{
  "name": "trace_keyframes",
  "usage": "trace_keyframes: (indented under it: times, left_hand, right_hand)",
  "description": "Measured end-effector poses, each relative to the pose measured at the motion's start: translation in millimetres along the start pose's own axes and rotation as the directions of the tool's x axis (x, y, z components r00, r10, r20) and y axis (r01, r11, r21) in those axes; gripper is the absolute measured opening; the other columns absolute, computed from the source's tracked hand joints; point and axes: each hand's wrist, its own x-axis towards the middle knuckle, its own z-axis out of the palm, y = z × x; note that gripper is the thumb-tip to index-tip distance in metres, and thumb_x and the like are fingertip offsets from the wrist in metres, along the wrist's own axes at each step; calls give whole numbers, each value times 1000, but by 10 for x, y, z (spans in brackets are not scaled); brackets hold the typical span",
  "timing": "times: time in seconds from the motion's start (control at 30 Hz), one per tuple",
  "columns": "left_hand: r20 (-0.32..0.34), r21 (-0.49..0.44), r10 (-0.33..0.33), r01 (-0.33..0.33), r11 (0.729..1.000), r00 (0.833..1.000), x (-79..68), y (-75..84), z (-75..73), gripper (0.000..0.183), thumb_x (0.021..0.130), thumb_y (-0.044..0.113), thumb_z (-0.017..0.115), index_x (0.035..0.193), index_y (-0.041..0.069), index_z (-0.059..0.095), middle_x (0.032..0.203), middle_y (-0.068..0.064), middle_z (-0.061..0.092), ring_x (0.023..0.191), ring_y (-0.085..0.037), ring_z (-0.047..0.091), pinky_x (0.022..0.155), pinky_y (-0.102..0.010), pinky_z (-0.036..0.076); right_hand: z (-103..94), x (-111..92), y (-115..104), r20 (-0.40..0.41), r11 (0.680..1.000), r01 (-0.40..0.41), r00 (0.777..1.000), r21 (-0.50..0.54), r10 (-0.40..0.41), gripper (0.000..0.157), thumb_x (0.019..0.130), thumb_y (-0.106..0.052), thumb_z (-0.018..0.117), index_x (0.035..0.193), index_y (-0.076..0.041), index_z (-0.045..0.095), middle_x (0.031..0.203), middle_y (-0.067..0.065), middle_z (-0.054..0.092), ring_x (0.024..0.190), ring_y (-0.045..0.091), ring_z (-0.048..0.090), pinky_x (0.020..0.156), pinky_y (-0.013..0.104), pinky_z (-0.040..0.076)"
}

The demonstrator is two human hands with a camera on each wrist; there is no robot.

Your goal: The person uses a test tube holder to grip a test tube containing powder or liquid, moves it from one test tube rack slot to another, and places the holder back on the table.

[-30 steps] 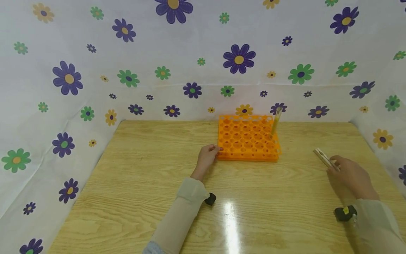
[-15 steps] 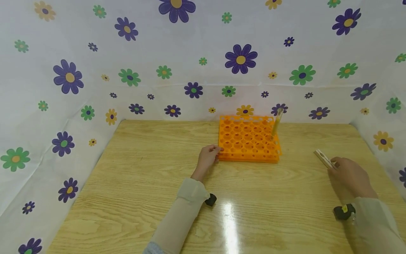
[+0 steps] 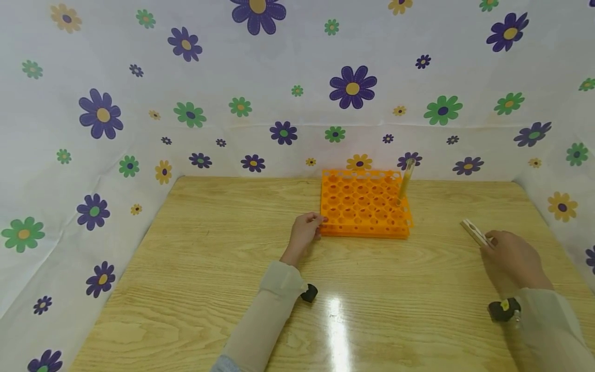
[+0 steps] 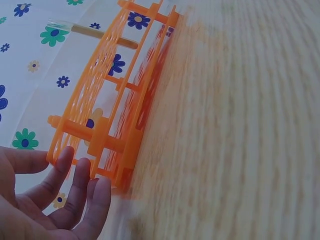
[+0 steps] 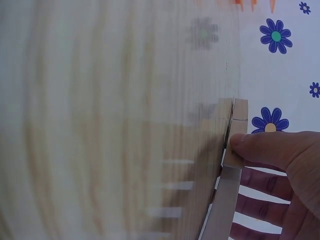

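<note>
An orange plastic test tube rack stands toward the back of the table. One test tube with yellowish liquid leans in a hole at its right side. My left hand holds the rack's left front corner, thumb at the top edge and fingers against the end wall. Out to the right, my right hand holds a wooden test tube clamp low at the table. The right wrist view has the thumb on the clamp's wood, while the other fingertips pass out of sight behind it.
The wood-grain table ends at a white cloth with flower prints, which rises behind it and on both sides. A bright light reflection lies on the tabletop in front of the rack.
</note>
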Motion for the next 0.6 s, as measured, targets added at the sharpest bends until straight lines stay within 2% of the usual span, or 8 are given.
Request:
trace_keyframes:
  times: [0.03, 0.2, 0.4, 0.6]
  left_hand:
    - [3, 4, -3, 3, 1000, 1000, 1, 3, -1, 25, 97, 11, 50, 103, -10, 61, 117, -23, 63, 68, -13, 46, 68, -29, 50]
    - [2, -14, -6, 6, 1000, 1000, 176, -184, 4, 25, 97, 15, 51, 101, -7, 63, 117, -19, 64, 68, -13, 47, 65, -27, 50]
    - [-23, -28, 9, -9, 1000, 1000, 178, -196, 15, 21, 97, 15, 51, 92, -1, 62, 114, -17, 66, 66, -11, 46, 58, -20, 47]
    - [-30, -23, 9, -10, 1000, 1000, 175, -190, 19, 20, 97, 15, 50, 87, 2, 61, 113, -16, 66, 65, -11, 46, 58, -18, 45]
  right_hand:
    - [-3, -1, -1, -1, 1000, -1, 1000, 2, 1, 42, 90, -20, 57, 115, 14, 54, 99, 31, 63, 79, 38, 63, 62, 48, 49]
    - [-6, 1, 19, -9, 1000, 0, 1000, 14, 1, 40, 90, -20, 57, 113, 13, 56, 101, 32, 63, 80, 41, 63, 62, 49, 49]
    - [6, 12, 50, -14, 1000, -9, 1000, 13, 9, 38, 91, -18, 57, 112, 14, 57, 102, 34, 62, 79, 40, 63, 62, 48, 48]
    - [4, 5, 53, -22, 1000, -19, 1000, 10, 20, 39, 93, -18, 56, 113, 15, 56, 104, 35, 61, 80, 42, 62, 62, 49, 48]
